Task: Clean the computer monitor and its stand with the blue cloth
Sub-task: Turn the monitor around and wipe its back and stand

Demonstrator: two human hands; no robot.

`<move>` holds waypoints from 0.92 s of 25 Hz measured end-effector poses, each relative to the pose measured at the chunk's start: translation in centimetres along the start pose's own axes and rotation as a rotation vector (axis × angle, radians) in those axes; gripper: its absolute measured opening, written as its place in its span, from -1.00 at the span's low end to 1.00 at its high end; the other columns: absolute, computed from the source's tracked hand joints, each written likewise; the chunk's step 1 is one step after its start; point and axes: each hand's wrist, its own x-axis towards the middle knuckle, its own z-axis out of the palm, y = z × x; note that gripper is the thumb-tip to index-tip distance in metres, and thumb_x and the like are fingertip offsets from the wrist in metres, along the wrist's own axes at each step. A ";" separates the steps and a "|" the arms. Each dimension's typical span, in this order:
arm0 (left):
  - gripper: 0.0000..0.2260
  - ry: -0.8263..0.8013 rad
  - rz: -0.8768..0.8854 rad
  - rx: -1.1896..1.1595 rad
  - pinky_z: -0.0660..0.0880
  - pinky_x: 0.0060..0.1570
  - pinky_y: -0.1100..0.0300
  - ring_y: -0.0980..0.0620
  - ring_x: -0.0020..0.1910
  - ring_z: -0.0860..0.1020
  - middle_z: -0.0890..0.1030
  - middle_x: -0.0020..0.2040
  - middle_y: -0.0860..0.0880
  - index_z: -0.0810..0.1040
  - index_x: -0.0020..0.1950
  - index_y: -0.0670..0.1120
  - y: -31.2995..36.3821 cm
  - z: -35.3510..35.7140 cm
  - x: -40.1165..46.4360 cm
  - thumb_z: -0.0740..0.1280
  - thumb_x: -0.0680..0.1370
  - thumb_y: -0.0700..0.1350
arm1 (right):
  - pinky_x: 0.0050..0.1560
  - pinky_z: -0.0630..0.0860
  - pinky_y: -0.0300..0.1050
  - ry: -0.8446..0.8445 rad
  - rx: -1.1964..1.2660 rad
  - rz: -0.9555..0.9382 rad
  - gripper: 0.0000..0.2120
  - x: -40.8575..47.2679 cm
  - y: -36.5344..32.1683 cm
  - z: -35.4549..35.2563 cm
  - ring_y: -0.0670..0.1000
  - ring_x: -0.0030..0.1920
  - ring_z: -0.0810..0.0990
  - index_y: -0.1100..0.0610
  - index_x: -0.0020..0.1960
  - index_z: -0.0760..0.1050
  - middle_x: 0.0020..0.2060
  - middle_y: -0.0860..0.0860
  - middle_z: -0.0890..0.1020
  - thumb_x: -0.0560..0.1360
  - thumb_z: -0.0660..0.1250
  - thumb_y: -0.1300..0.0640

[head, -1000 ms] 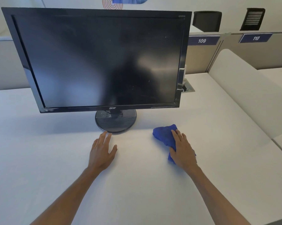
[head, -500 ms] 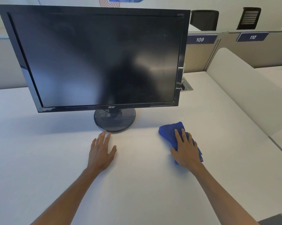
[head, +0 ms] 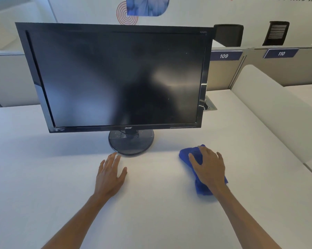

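Head view, largest to smallest. Surface (head: pixel 151 203): white, under both my hands. Monitor (head: pixel 115 78): ahead of my left hand (head: pixel 109 174), which lies flat and spread, fingertips just short of the stand (head: pixel 131 144). Blue cloth (head: pixel 189 155): under my right hand (head: pixel 210 168), whose fingers now curl onto it; a second ago they lay flatter. Gather it fully before lifting, I judge.
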 end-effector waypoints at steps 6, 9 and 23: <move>-0.55 0.428 -0.114 -0.074 0.41 0.27 -0.16 -0.24 0.34 0.47 0.49 0.38 -0.18 0.47 0.32 -0.20 -1.7 -6.7 3.2 0.17 0.52 0.01 | 0.03 0.55 -0.12 0.356 0.478 0.044 -0.76 7.8 -3.1 -4.0 0.04 0.02 0.65 0.11 0.19 0.58 0.04 0.03 0.69 0.54 0.34 0.09; -0.52 0.534 -0.077 -0.032 0.34 0.33 -0.18 -0.25 0.44 0.35 0.39 0.46 -0.19 0.41 0.40 -0.20 -2.7 -10.6 5.5 0.22 0.51 -0.04 | 0.11 0.59 -0.02 0.495 0.454 -0.084 -0.62 11.4 -4.3 -5.0 0.08 0.14 0.60 0.12 0.32 0.47 0.22 0.07 0.59 0.52 0.38 0.11; -0.51 0.659 0.513 0.102 0.21 0.48 -0.06 -0.09 0.50 0.30 0.37 0.50 -0.11 0.39 0.46 -0.18 10.9 -18.7 16.9 0.23 0.56 -0.01 | 0.18 0.57 0.09 0.424 0.640 -0.117 -0.52 20.0 -7.5 -9.1 0.06 0.20 0.59 0.04 0.44 0.35 0.26 0.00 0.59 0.56 0.34 0.01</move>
